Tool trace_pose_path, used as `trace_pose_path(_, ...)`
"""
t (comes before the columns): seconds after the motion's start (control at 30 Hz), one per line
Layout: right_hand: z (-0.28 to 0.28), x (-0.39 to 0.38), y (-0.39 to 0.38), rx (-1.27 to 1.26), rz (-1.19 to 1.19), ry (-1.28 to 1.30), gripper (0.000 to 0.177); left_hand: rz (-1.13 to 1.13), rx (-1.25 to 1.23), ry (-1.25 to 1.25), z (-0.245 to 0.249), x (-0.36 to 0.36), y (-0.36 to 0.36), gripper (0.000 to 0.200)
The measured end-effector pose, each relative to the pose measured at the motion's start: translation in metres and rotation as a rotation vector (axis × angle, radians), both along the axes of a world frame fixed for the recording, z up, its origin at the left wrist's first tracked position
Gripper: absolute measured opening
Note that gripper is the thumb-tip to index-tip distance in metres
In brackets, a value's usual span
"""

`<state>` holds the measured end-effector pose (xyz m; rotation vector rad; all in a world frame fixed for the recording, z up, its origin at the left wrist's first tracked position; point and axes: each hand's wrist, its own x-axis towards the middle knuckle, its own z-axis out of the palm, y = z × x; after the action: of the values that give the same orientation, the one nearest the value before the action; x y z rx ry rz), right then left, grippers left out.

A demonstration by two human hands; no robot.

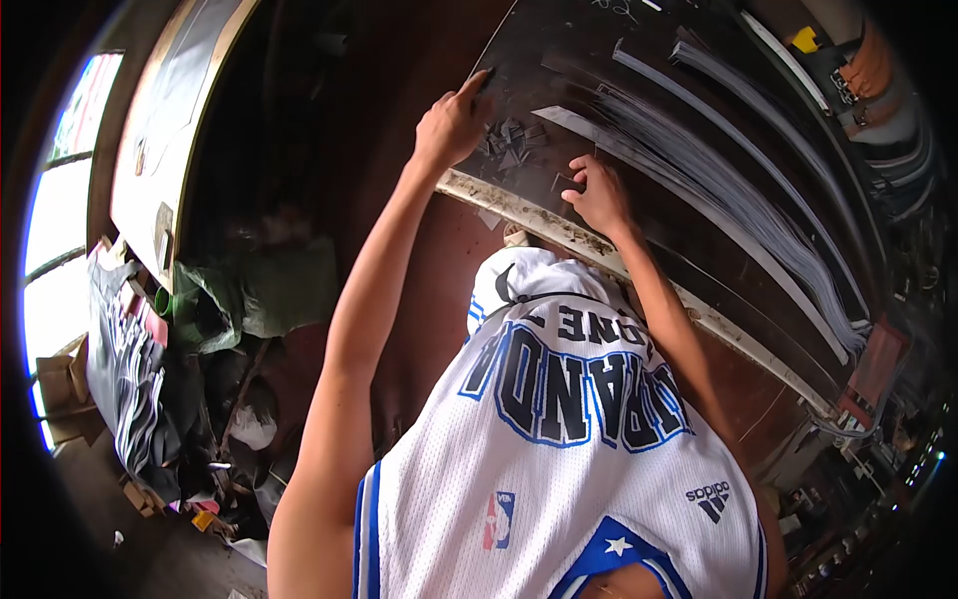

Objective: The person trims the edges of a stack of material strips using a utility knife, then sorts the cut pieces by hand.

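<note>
My left hand [451,128] is over the near left part of a dark worktable [519,75], its index finger stretched out beside a small dark bit at the table's edge. A heap of small grey scraps [514,143] lies just right of it. My right hand [601,200] is above the table's near edge, fingers curled in towards the thumb. A thin dark line shows by its fingertips; whatever they pinch is too fine to make out. Beyond that hand, long grey strips [689,160] lie in a bundle across the tabletop.
A pale, worn rail [539,215] runs along the table's near edge. More long strips [738,100] lie farther back. A red frame-like object [878,369] stands at the right end. Stacked dark sheets [130,369] and a green bag [215,304] are at left, by a bright window.
</note>
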<state>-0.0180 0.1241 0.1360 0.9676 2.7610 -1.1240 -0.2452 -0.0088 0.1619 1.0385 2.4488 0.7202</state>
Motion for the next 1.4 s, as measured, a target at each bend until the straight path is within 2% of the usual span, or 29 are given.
trace_pose_path(0.03, 0.000, 0.001, 0.001, 0.009, -0.006, 0.000, 0.040, 0.087, 0.017, 0.104, -0.014, 0.001, 0.012, 0.049)
trace_pose_path(0.17, -0.006, 0.003, -0.001, -0.065, 0.010, -0.026, 0.028, 0.098, 0.056, 0.267, -0.051, 0.009, 0.061, 0.051)
trace_pose_path(0.23, -0.013, 0.007, -0.005, 0.060, 0.034, 0.082, 0.027, 0.068, 0.070, 0.309, -0.067, 0.008, 0.075, 0.055)
trace_pose_path(0.3, -0.010, 0.008, -0.009, 0.030, 0.020, 0.079, 0.025, -0.045, 0.037, 0.478, -0.075, 0.011, 0.083, 0.060)
trace_pose_path(0.33, -0.011, 0.009, -0.010, -0.013, 0.011, 0.104, 0.024, -0.078, -0.001, 0.479, -0.079, 0.012, 0.087, 0.063)
trace_pose_path(0.47, -0.010, 0.011, -0.007, -0.115, -0.031, 0.135, 0.024, -0.051, 0.029, 0.538, -0.063, 0.025, 0.085, 0.066)
trace_pose_path(0.53, -0.008, 0.015, -0.001, -0.171, -0.045, 0.175, 0.030, -0.042, 0.185, 0.526, -0.045, 0.033, 0.074, 0.055)
trace_pose_path(0.57, -0.007, 0.017, 0.001, -0.199, -0.050, 0.187, 0.034, -0.077, 0.185, 0.368, -0.031, 0.042, 0.066, 0.041)
trace_pose_path(0.6, -0.005, 0.020, 0.005, -0.201, -0.067, 0.189, 0.038, -0.147, 0.462, 0.237, -0.038, 0.050, 0.058, 0.030)
trace_pose_path(0.63, 0.000, 0.023, 0.005, -0.204, -0.081, 0.193, 0.043, -0.239, 0.426, -0.090, -0.031, 0.062, 0.046, 0.028)
trace_pose_path(0.67, -0.005, 0.025, 0.006, -0.192, -0.068, 0.208, 0.046, -0.296, 0.359, -0.148, -0.026, 0.079, 0.036, 0.033)
trace_pose_path(0.7, -0.011, 0.027, 0.008, -0.178, -0.051, 0.225, 0.050, -0.274, 0.356, -0.317, -0.029, 0.097, 0.028, 0.035)
trace_pose_path(0.73, -0.009, 0.030, 0.012, -0.290, -0.045, 0.198, 0.046, -0.277, 0.312, -0.386, -0.030, 0.109, 0.023, 0.034)
trace_pose_path(0.83, -0.002, 0.032, 0.005, -0.285, -0.087, 0.277, 0.043, -0.107, 0.168, -0.622, -0.048, 0.124, 0.008, 0.029)
trace_pose_path(0.9, -0.013, 0.031, 0.001, -0.267, -0.068, 0.371, 0.042, -0.054, 0.194, -0.574, -0.047, 0.126, 0.006, 0.022)
trace_pose_path(0.93, -0.011, 0.031, 0.000, -0.279, -0.054, 0.365, 0.043, -0.108, 0.278, -0.513, -0.047, 0.124, 0.005, 0.019)
trace_pose_path(0.97, -0.007, 0.030, 0.000, -0.302, -0.044, 0.334, 0.043, -0.232, 0.257, -0.378, -0.042, 0.117, 0.005, 0.017)
trace_pose_path(1.0, -0.014, 0.027, 0.000, -0.270, -0.020, 0.305, 0.042, -0.062, 0.277, -0.592, -0.028, 0.124, 0.007, 0.015)
trace_pose_path(1.03, 0.000, 0.025, 0.002, -0.352, -0.013, 0.179, 0.042, 0.008, 0.291, -0.651, -0.019, 0.128, 0.007, 0.016)
trace_pose_path(1.07, -0.012, 0.015, -0.005, -0.294, 0.022, 0.294, 0.046, -0.012, 0.256, -0.595, -0.018, 0.116, 0.000, 0.017)
trace_pose_path(1.1, 0.003, 0.014, -0.004, -0.305, 0.059, 0.256, 0.049, -0.068, 0.268, -0.528, -0.023, 0.110, -0.004, 0.018)
trace_pose_path(1.13, 0.018, 0.017, -0.005, -0.177, 0.096, 0.214, 0.051, -0.096, 0.289, -0.462, -0.027, 0.101, -0.009, 0.019)
trace_pose_path(1.17, 0.035, 0.021, -0.006, -0.053, 0.135, 0.172, 0.053, -0.024, 0.225, -0.448, -0.014, 0.100, -0.008, 0.019)
trace_pose_path(1.23, -0.005, 0.026, -0.015, 0.272, 0.180, 0.244, 0.061, 0.084, 0.210, -0.504, 0.005, 0.089, -0.010, 0.018)
trace_pose_path(1.27, 0.034, 0.035, 0.000, 0.166, 0.248, 0.024, 0.051, 0.119, 0.221, -0.532, 0.009, 0.080, -0.013, 0.018)
trace_pose_path(1.3, 0.019, 0.025, -0.008, 0.200, 0.252, 0.013, 0.051, 0.153, 0.261, -0.579, -0.013, 0.049, -0.036, 0.017)
trace_pose_path(1.37, 0.003, 0.037, -0.001, 0.184, 0.180, -0.144, 0.035, 0.147, 0.316, -0.645, -0.019, 0.022, -0.055, 0.019)
trace_pose_path(1.4, 0.000, 0.054, 0.002, 0.315, 0.180, -0.046, 0.028, 0.129, 0.309, -0.650, -0.015, 0.014, -0.061, 0.019)
